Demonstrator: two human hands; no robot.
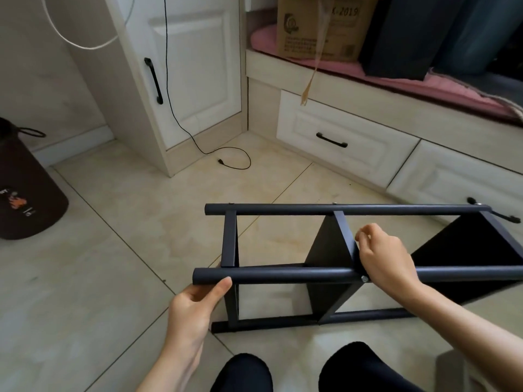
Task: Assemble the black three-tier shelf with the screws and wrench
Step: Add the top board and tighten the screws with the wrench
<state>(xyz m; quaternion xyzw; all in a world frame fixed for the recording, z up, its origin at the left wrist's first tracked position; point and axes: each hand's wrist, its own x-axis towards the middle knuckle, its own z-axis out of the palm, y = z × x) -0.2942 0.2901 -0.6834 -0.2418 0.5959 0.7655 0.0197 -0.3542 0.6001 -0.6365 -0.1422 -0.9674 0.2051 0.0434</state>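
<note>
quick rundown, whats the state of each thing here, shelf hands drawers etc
shelf: lying on its side on the floor, partly assembled
left hand: grips the end of the near pole
right hand: fingers curled at the middle panel, above a screw
drawers: closed
cupboard door: closed
black cable: end loose on the floor

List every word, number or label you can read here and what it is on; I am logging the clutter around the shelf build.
"-2019": cardboard box on the pink-cushioned bench; the characters before it are cut off by hanging tape.
Round logo and small print blocks on the same box: too blurred to read.
White marks by the orange graphic on the dark brown bag: too small to read.
Black shelf: no text visible.
</note>
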